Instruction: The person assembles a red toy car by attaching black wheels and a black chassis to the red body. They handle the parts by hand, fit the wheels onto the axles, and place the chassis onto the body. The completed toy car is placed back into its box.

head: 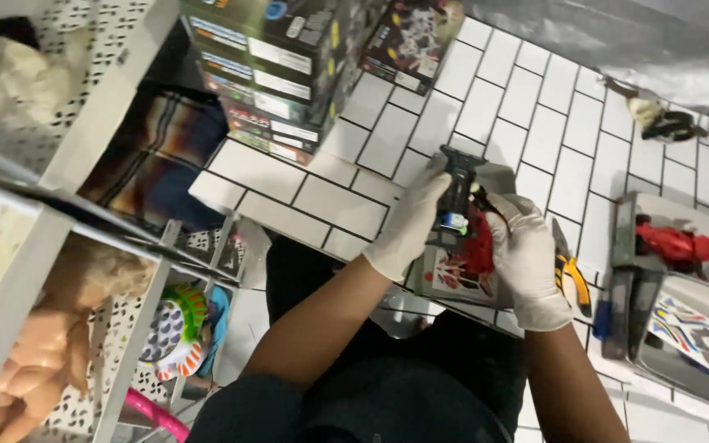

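Both gloved hands over the tiled table (387, 131). Left hand (408, 226) closed around black launcher (457, 193); right hand (527, 262) clamped on red toy (476, 246), seemingly joined to it. Open box (683, 328) alongside holds loose parts; stickers unapplied.

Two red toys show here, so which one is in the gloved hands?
The red toy at centre, gripped between the left hand and right hand. The other red toy lies untouched in an open box to the right.
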